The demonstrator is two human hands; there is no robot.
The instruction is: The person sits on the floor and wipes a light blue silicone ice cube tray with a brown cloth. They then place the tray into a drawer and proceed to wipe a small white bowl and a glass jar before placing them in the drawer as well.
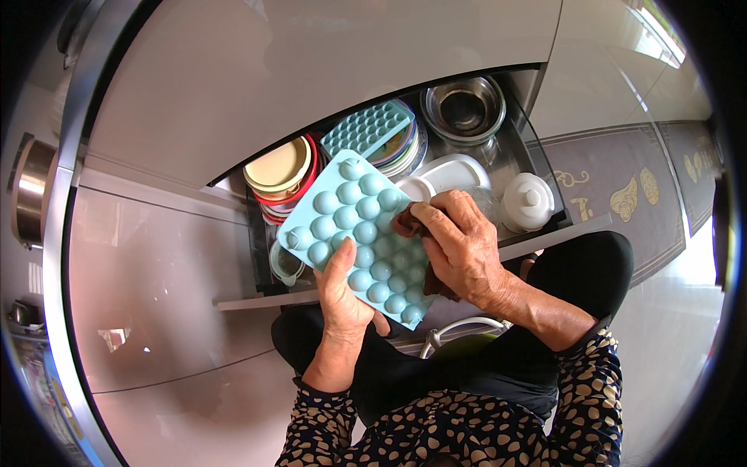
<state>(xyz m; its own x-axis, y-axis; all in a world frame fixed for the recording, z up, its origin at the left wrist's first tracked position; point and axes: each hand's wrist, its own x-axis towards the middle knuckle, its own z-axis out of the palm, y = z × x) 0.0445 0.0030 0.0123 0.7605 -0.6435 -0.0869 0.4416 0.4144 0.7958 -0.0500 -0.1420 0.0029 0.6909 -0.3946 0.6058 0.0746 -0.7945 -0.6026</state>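
My left hand [341,292] grips a light blue plastic ice-ball tray [347,218] by its near left edge, thumb on top. The tray is tilted above an open drawer, its rows of round domes facing up. In my right hand [464,245] is a bunched dark brown cloth [407,222], pressed against the tray's right side. Part of the cloth hangs below my fingers. Behind the tray, a matching blue tray [369,129] with round hollows lies on a stack of plates [408,154] in the drawer.
The drawer [373,292] also holds stacked cream and red bowls [277,166], metal bowls [464,108], a white oval dish [458,172] and a lidded white pot [527,201]. A grey-green container [286,262] sits at the left. A patterned mat [618,187] covers the floor at right.
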